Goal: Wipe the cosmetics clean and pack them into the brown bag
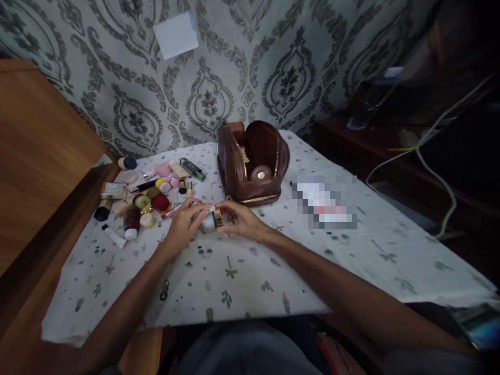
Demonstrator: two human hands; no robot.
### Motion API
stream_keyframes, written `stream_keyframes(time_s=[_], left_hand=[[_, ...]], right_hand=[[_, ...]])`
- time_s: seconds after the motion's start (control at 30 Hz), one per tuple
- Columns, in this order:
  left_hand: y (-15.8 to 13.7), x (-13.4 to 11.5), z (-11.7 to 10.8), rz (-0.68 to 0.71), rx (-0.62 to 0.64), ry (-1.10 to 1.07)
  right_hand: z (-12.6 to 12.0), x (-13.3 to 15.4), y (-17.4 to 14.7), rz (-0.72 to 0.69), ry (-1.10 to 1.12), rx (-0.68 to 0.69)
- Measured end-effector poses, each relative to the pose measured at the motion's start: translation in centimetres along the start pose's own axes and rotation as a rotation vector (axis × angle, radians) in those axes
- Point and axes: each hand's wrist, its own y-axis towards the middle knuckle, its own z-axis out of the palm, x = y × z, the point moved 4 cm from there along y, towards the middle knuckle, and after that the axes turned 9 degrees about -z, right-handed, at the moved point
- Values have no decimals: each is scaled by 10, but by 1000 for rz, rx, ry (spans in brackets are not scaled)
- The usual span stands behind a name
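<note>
Head view: my left fingers [197, 209] are closed on the pale jar [208, 224] and my right fingers [230, 209] pinch its gold cap [218, 217]. It's tipped sideways in front of the bag [253, 188], over the counter [250, 276]; whether it touches down, I can't tell. If the cap is loose, I'd expect a sudden twist to free it and spill any contents. A slack left grip could drop the jar, and jerking left might topple the red bottle [132, 220].
</note>
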Motion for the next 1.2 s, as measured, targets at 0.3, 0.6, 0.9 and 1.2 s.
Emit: stream_keyframes(time_s=[0.3,0.6,0.9,1.2], left_hand=[[-21,-7,-2,57,-41,38],[-11,4,0,-127,70,-102],[-18,16,6,-289,-4,-213],[-13,0,8,-61,-126,-73]], right_hand=[[-3,19,2,3,-143,137],[3,11,-3,54,27,128],[10,12,-4,-19,106,116],[7,8,-5,-122,-142,147]])
